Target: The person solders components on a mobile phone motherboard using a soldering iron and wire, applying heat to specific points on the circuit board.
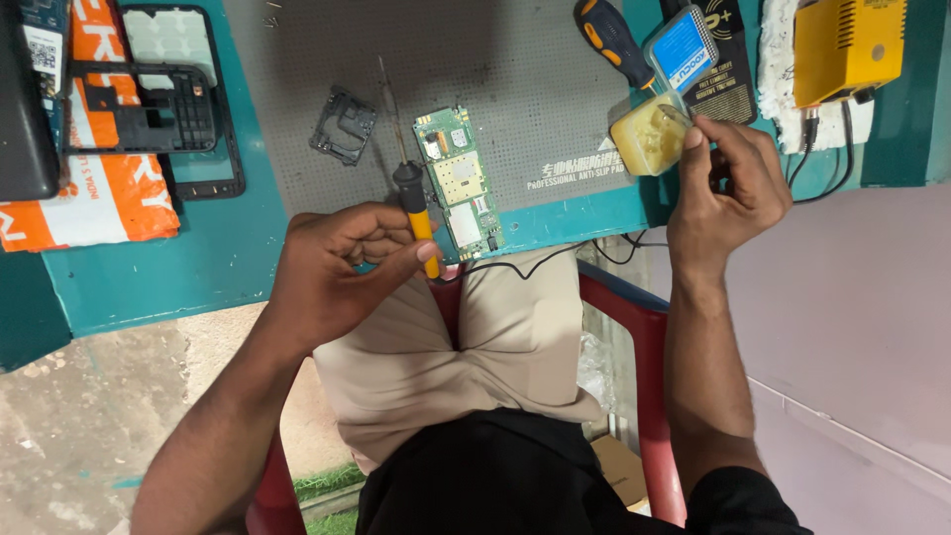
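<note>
My left hand [337, 263] grips a soldering iron [408, 188] by its yellow and black handle, its thin metal tip pointing away across the grey mat [535, 79]. A green phone circuit board [459, 181] lies on the mat just right of the iron. My right hand [728, 188] holds a small open tub of yellowish flux paste [649, 134] at the mat's right edge, fingers pinching its rim. The tub's blue-labelled lid [682, 50] lies just behind it.
A black phone frame [173, 99] and an orange and white packet [94, 198] lie on the teal bench at left. A small black bracket [344, 124] sits on the mat. A screwdriver [611, 38] and a yellow box [847, 45] with cables are at right. I sit on a red chair [649, 337].
</note>
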